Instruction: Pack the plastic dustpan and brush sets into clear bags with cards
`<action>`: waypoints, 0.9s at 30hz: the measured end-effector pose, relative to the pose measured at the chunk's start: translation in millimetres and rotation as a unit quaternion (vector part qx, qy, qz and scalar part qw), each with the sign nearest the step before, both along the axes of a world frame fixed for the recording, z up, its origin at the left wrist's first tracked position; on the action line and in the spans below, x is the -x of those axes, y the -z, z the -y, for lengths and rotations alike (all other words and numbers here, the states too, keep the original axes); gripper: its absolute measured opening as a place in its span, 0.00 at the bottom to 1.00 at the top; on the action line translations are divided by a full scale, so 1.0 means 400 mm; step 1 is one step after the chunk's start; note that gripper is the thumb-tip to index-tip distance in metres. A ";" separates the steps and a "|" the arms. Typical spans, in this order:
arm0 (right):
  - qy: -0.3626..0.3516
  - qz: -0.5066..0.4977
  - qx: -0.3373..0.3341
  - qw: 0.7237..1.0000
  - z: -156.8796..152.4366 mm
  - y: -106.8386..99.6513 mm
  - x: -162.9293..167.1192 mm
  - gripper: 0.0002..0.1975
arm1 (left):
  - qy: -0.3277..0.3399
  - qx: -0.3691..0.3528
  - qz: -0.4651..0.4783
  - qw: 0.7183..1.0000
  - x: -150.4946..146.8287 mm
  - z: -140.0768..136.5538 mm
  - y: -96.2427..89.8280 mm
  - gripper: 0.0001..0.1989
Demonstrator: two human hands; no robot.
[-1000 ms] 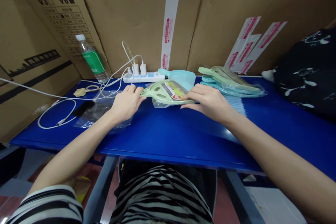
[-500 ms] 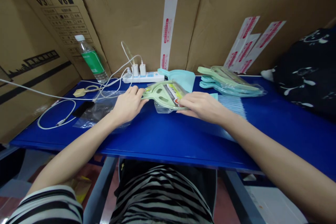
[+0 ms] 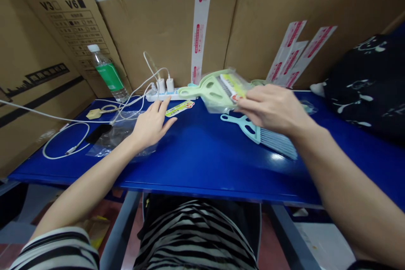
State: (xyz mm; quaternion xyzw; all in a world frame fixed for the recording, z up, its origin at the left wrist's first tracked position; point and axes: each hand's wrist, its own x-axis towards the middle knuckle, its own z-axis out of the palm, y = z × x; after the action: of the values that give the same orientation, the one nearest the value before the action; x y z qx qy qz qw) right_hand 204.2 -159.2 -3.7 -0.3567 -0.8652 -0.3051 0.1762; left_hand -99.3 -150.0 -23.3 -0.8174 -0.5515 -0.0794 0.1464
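Observation:
My right hand grips the right edge of a green dustpan and brush set in clear wrapping, lifted over the table with its handle pointing left. Below it a light-blue hand brush lies on the blue tabletop, its bristles towards the right. My left hand is open with fingers spread, holding nothing. Beside its fingertips lies a yellow-green printed card. A crumpled clear plastic bag rests left of that hand, partly hidden by the forearm.
A white power strip with chargers and cables stands along the cardboard wall. A water bottle is at the back left. A dark patterned bag sits at the right. More wrapped sets behind my right hand are mostly hidden.
My right hand has raised the wrapped green set and moved it to the right. My left hand has let go of its handle. The card and the blue brush are now uncovered.

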 end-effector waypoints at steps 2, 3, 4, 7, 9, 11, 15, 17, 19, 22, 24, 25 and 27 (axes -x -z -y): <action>0.067 -0.035 -0.008 0.997 -0.007 -0.018 -0.037 0.17 | 0.004 0.008 -0.009 1.000 -0.002 0.001 -0.001 0.28; 0.103 -0.048 -0.007 0.993 -0.011 -0.025 -0.055 0.17 | 0.003 0.016 -0.016 1.000 -0.004 0.001 -0.001 0.27; 0.139 -0.058 -0.002 0.989 -0.014 -0.032 -0.072 0.16 | -0.002 0.025 -0.023 0.999 -0.006 0.003 -0.001 0.27; 0.233 -0.082 0.024 0.969 -0.019 -0.048 -0.111 0.14 | -0.018 0.044 -0.043 0.998 -0.012 0.007 -0.002 0.25; 0.285 -0.095 0.046 0.953 -0.021 -0.052 -0.128 0.11 | -0.021 0.048 -0.049 0.997 -0.014 0.009 -0.003 0.25; 0.318 -0.106 0.061 0.940 -0.024 -0.049 -0.142 0.10 | -0.018 0.051 -0.053 0.997 -0.014 0.011 -0.003 0.25; 0.308 -0.109 0.073 0.942 -0.036 -0.034 -0.174 0.07 | -0.011 0.060 -0.068 0.996 -0.013 0.010 -0.001 0.26; 0.288 -0.116 0.090 0.946 -0.042 -0.030 -0.189 0.08 | -0.010 0.062 -0.076 0.995 -0.013 0.010 0.000 0.25; 0.281 -0.130 0.114 0.944 -0.045 -0.030 -0.202 0.11 | -0.008 0.067 -0.083 0.994 -0.013 0.009 0.001 0.24; 0.279 -0.141 0.162 0.936 -0.049 -0.033 -0.218 0.14 | -0.007 0.077 -0.097 0.992 -0.012 0.007 0.003 0.22; 0.258 -0.147 0.190 0.936 -0.056 -0.030 -0.228 0.10 | -0.006 0.079 -0.103 0.991 -0.012 0.006 0.004 0.21; 0.240 -0.150 0.198 0.938 -0.061 -0.026 -0.231 0.06 | -0.006 0.080 -0.106 0.991 -0.011 0.006 0.004 0.21; 0.208 -0.155 0.198 0.945 -0.071 -0.016 -0.231 0.07 | -0.005 0.082 -0.112 0.990 -0.012 0.005 0.004 0.20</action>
State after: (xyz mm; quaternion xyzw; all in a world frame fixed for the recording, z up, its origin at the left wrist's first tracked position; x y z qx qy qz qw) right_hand 296.7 -130.8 2.9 -0.5992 -0.7768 -0.0989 0.1664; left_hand -94.6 -152.2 -24.8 -0.8277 -0.5402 0.0588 0.1403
